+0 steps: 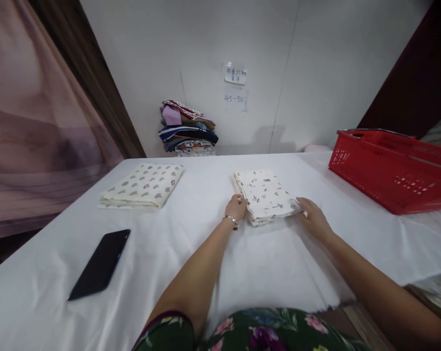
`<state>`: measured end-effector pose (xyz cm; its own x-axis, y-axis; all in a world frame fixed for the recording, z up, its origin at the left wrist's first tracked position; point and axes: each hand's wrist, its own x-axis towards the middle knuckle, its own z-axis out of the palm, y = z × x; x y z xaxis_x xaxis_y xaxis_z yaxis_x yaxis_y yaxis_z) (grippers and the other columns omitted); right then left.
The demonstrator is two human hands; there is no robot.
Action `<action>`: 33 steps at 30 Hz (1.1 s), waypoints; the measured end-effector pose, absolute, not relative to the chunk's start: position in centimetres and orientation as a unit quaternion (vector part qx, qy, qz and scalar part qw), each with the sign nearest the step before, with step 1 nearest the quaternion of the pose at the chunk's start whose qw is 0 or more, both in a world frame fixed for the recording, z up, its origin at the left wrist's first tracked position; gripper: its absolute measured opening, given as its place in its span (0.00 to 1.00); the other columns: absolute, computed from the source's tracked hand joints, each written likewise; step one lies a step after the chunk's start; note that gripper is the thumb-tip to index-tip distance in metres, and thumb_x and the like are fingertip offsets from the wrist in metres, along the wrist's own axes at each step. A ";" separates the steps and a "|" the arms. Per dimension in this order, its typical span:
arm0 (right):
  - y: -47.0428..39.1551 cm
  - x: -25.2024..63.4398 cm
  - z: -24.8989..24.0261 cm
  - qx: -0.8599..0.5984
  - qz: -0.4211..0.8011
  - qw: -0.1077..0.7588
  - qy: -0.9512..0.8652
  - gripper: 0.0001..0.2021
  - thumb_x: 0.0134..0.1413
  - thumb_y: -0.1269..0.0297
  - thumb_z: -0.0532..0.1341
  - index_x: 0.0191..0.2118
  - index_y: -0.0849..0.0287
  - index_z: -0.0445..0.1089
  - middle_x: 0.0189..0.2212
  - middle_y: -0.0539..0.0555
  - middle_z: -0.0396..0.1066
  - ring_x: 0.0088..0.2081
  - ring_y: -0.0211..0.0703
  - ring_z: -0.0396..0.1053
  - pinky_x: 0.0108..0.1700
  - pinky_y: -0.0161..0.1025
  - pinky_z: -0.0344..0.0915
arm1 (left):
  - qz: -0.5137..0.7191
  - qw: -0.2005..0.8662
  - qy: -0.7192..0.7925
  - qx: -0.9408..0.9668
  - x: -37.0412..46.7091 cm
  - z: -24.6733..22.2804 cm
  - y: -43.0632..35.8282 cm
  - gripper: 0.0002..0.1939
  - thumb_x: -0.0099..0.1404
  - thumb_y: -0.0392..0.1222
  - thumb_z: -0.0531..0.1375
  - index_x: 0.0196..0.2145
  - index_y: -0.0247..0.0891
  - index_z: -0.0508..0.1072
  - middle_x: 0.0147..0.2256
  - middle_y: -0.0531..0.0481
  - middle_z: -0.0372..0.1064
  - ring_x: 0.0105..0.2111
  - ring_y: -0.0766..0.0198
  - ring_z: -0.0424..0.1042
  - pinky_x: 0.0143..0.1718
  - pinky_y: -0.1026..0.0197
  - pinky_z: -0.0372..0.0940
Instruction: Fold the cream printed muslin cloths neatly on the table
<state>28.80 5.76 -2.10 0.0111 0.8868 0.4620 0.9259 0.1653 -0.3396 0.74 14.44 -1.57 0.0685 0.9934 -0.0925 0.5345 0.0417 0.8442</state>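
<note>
Here, a flat black device (pixel 100 265) and a folded cloth (pixel 144 186) are carried by the white-draped surface (pixel 183 229). By the left hand (pixel 237 208), fingers curled, grip impossible to tell, a palm-printed cloth (pixel 266 195), folded there too, is touched; its near right corner is pinched by the right hand's (pixel 314 222) fingers. Farther right, a red basket (pixel 379 170) is placed.

"45-50" on lower paper (pixel 236 106), blurred Chinese writing on upper paper (pixel 235 74)

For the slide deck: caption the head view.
Left hand and right hand at opposite sides of a folded printed cloth on a white-covered table.
</note>
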 end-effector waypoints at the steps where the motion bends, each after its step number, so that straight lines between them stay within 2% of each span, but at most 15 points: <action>1: 5.5 27.7 -1.8 -0.624 -0.032 0.310 -0.717 0.22 0.51 0.65 0.52 0.54 0.56 0.62 0.53 0.57 0.61 0.53 0.50 0.59 0.54 0.48 0.57 | 0.300 0.391 0.612 0.618 0.7 -1.6 14.6 0.21 0.61 0.48 0.55 0.50 0.39 0.62 0.39 0.47 0.72 0.36 0.62 0.71 0.37 0.63 0.61; 6: 4.6 20.9 -0.3 -0.523 0.013 0.283 -0.803 0.20 0.53 0.56 0.55 0.52 0.55 0.64 0.52 0.58 0.63 0.54 0.50 0.59 0.55 0.49 0.55 | 0.293 0.418 0.603 0.613 0.3 -1.7 15.0 0.20 0.59 0.42 0.56 0.49 0.38 0.63 0.36 0.47 0.73 0.31 0.65 0.72 0.33 0.65 0.62; 11: 5.8 17.0 0.3 -0.501 0.068 0.265 -0.821 0.17 0.52 0.57 0.56 0.47 0.55 0.68 0.48 0.58 0.67 0.52 0.51 0.61 0.54 0.48 0.54 | 0.266 0.450 0.596 0.610 0.0 -1.6 14.8 0.23 0.55 0.39 0.59 0.49 0.36 0.62 0.29 0.49 0.73 0.24 0.66 0.71 0.27 0.65 0.63; 13: 6.3 16.6 0.1 -0.515 0.112 0.293 -0.797 0.13 0.54 0.58 0.54 0.41 0.55 0.71 0.44 0.56 0.70 0.47 0.48 0.64 0.51 0.44 0.57 | 0.256 0.459 0.596 0.607 -0.1 -1.5 14.7 0.23 0.53 0.39 0.61 0.48 0.36 0.63 0.26 0.50 0.73 0.23 0.66 0.70 0.26 0.65 0.63; 17: 6.5 16.6 -0.4 -0.547 0.200 0.377 -0.720 0.14 0.55 0.55 0.52 0.36 0.56 0.71 0.35 0.53 0.72 0.40 0.45 0.67 0.44 0.38 0.62 | 0.223 0.468 0.593 0.616 -0.5 -1.3 14.7 0.21 0.52 0.40 0.61 0.45 0.38 0.65 0.26 0.51 0.73 0.23 0.67 0.70 0.25 0.66 0.63; 23: 6.0 16.4 -0.5 -0.536 0.230 0.411 -0.701 0.15 0.54 0.54 0.53 0.33 0.58 0.71 0.30 0.52 0.70 0.36 0.44 0.66 0.39 0.37 0.61 | 0.172 0.488 0.560 0.647 -1.0 -0.7 14.3 0.07 0.52 0.41 0.60 0.28 0.35 0.71 0.28 0.50 0.73 0.23 0.70 0.68 0.22 0.69 0.61; 27: 5.9 16.1 -0.4 -0.527 0.238 0.433 -0.692 0.14 0.55 0.55 0.53 0.32 0.58 0.70 0.31 0.52 0.70 0.36 0.43 0.65 0.39 0.36 0.60 | 0.126 0.500 0.534 0.670 -1.2 -0.2 13.8 0.09 0.52 0.44 0.60 0.23 0.34 0.72 0.25 0.50 0.72 0.21 0.71 0.67 0.19 0.70 0.57; 33: 5.6 16.0 0.1 -0.524 0.263 0.450 -0.673 0.14 0.55 0.55 0.53 0.30 0.59 0.69 0.30 0.52 0.69 0.35 0.42 0.64 0.38 0.36 0.59 | 0.069 0.496 0.504 0.704 -1.1 0.0 13.6 0.14 0.51 0.50 0.61 0.25 0.35 0.73 0.25 0.50 0.72 0.20 0.71 0.67 0.19 0.70 0.56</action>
